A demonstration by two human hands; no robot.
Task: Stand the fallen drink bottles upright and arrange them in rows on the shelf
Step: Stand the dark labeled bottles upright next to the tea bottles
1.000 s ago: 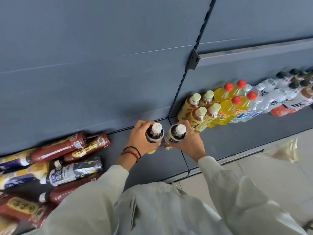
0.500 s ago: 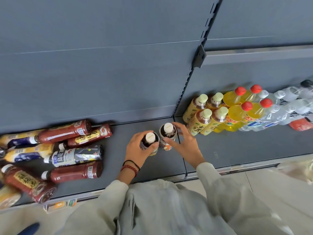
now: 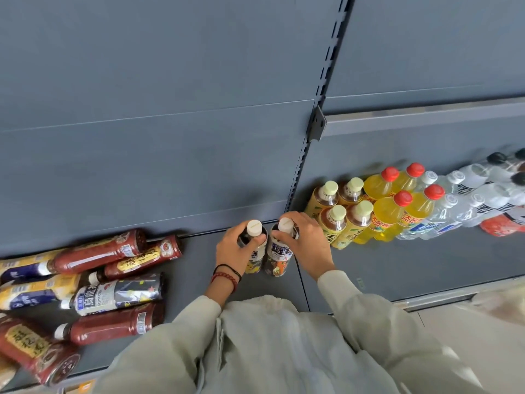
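Two dark tea bottles with white caps stand upright side by side on the grey shelf. My left hand grips the left tea bottle round its shoulder. My right hand grips the right tea bottle near its neck. To their right stand rows of upright bottles: pale-capped tea bottles, red-capped yellow drink bottles and clear water bottles. At the left, several fallen bottles lie on their sides, red-brown, yellow and one silver-labelled.
The shelf's grey back panel rises behind the bottles, split by a slotted upright post. A higher shelf edge juts out at the right. Pale floor tiles show at the lower right.
Both hands have carried the two tea bottles back towards the shelf wall and set them down side by side; the right hand has closed round its bottle again.
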